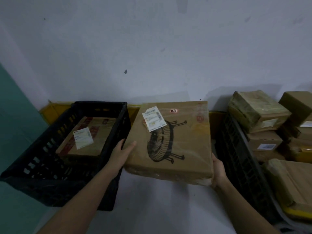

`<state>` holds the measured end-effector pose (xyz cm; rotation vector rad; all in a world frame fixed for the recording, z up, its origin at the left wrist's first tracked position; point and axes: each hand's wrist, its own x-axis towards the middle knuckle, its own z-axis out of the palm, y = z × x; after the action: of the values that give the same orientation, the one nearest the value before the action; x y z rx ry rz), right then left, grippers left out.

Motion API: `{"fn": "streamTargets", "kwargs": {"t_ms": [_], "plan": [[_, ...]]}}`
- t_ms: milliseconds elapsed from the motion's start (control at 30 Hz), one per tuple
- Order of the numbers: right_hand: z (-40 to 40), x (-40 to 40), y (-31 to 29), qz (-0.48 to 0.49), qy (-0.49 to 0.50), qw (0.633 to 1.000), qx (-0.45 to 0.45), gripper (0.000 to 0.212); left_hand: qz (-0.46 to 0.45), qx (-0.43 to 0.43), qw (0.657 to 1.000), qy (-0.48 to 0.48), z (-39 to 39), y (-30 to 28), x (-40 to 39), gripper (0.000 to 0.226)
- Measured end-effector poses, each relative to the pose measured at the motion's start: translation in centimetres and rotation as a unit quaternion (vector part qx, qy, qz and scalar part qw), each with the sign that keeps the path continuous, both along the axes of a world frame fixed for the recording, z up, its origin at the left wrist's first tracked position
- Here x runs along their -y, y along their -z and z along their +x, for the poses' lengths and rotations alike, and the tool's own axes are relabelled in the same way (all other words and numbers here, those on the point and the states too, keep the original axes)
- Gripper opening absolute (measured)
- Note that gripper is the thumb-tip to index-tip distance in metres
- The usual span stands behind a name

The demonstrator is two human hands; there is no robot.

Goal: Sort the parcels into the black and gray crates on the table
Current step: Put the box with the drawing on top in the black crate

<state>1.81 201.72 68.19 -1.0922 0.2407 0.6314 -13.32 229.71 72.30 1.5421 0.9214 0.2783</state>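
Gripping the big cardboard box at mid-frame, the left hand and right hand clasp its sides beside the black crate.

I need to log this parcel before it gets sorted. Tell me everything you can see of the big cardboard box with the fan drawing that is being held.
The large flat brown cardboard box with a black fan drawing looks wrapped in clear tape or film, with a white shipping label, partly peeling, near its far left corner and faint red print along the right edge. Its near edge looks crumpled. It is held roughly level between the black crate and the gray crate, the left hand on its left side and the right hand at its near right corner.
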Motion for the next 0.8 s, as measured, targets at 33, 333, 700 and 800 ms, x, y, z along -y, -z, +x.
{"fn": "streamTargets", "kwargs": {"t_ms": [33,333,700,800], "plan": [[0.2,0.2,0.1,0.019,-0.006,1.0,-0.007,0.031,-0.035,0.012,0.999,0.004,-0.1,-0.1,0.0,0.066],[1.1,0.1,-1.6,0.023,-0.042,0.998,0.035,0.03,-0.171,0.024,0.984,0.051,-0.2,-1.4,-1.2,0.064],[3.7,-1.6,-7.1,-0.066,-0.093,0.981,0.159,0.058,-0.004,0.159,0.987,0.031,1.2,-5.5,-1.8,0.056],[3.5,-2.0,-8.3,-0.042,-0.115,0.976,0.179,0.066,0.037,0.172,0.984,0.025,1.2,-5.8,-1.9,0.057]]}}
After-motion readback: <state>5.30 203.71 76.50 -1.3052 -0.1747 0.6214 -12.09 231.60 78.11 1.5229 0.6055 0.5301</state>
